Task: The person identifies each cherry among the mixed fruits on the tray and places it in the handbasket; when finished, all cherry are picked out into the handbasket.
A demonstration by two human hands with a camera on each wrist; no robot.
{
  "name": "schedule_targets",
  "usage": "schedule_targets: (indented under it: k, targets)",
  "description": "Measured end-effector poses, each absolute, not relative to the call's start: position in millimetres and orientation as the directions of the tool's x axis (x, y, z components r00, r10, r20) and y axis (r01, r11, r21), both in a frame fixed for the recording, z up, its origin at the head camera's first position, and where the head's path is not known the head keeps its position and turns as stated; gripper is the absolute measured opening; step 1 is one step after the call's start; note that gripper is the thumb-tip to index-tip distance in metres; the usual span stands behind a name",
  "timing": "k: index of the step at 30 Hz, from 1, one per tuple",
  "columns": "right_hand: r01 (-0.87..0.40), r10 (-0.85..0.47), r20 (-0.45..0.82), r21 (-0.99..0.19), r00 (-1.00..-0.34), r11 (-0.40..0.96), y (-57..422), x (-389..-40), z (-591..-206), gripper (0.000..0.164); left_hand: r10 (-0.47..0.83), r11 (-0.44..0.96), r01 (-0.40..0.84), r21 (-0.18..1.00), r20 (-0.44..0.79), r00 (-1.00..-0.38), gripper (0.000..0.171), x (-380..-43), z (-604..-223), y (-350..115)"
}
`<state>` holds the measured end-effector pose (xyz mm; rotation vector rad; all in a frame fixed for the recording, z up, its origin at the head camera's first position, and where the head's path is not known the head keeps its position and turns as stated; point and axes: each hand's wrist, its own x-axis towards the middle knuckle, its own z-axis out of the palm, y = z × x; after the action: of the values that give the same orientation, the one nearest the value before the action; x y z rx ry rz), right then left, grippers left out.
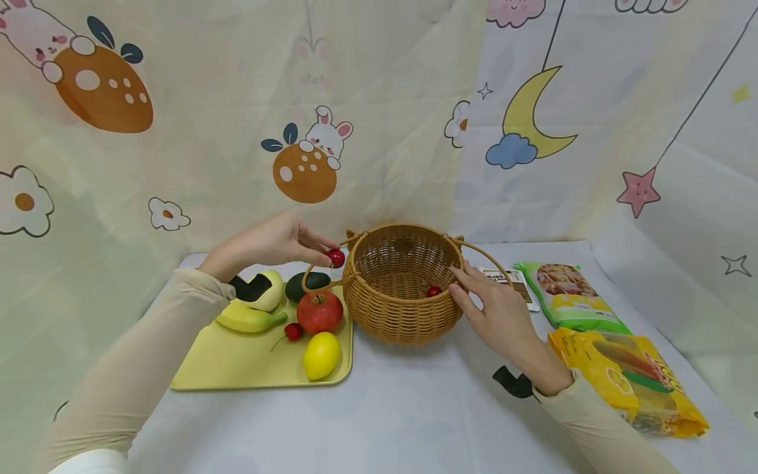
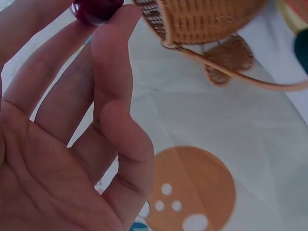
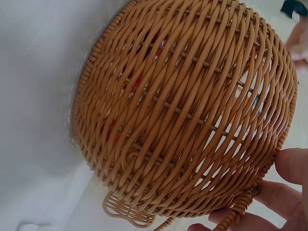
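Left sleeve [image 1: 127, 355], beige, is the nearest item, crossing the left edge of the bench [image 1: 414, 408]. The left hand [image 1: 278, 242] has thumb and fingertip clamped on a cherry [image 1: 335, 257]; its remaining fingers are loosely bent. The cherry is off the bench, just beside the left rim of the wicker basket [image 1: 403, 322], outside the opening. The basket stands toward the bench's far edge, roughly midway between its side edges. The right hand [image 1: 500, 319] touches the basket's right rim, fingers slightly apart; whether they pinch the weave cannot be told.

Findings on handling: the left handle [image 1: 304, 282] is folded outward over the tray [image 1: 237, 359] and lies close to the cherry; clearance above handle and rim is advised when crossing inward. A light pinch should suffice, since smooth skin could slip or bruise under pressure. Release is best made low, near the second cherry [image 1: 434, 290] inside, to limit rolling. The right hand should bear lightly on the rim, as the rounded basket could tip if pressed hard.
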<state>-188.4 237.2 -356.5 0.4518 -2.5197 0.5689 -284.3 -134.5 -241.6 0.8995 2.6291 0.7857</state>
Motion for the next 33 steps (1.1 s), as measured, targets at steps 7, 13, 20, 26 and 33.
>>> schedule_targets:
  k: [7, 13, 20, 26, 33]
  targets:
    - [-0.421, -0.202, 0.550, -0.306, -0.810, 0.854, 237, -189, -356, 0.042, 0.678, 0.655, 0.526, 0.543, -0.116, -0.726, 0.026, -306, -228, -92]
    - [-0.420, -0.199, 0.549, -0.312, -0.812, 0.852, 237, -190, -357, 0.042, 0.735, 0.624, 0.579, 0.525, -0.142, -0.663, 0.023, -322, -227, -59]
    - [-0.416, -0.199, 0.550, -0.304, -0.811, 0.857, 237, -190, -357, 0.042, 0.759, 0.611, 0.601, 0.514, -0.165, -0.630, 0.022, -332, -235, -30]
    - [-0.422, -0.201, 0.558, -0.302, -0.805, 0.855, 237, -190, -357, 0.041, 0.757, 0.620, 0.610, 0.493, -0.173, -0.630, 0.022, -334, -242, -13]
    - [-0.423, -0.199, 0.557, -0.307, -0.806, 0.852, 237, -190, -357, 0.041, 0.771, 0.611, 0.647, 0.457, -0.160, -0.616, 0.022, -341, -254, 9]
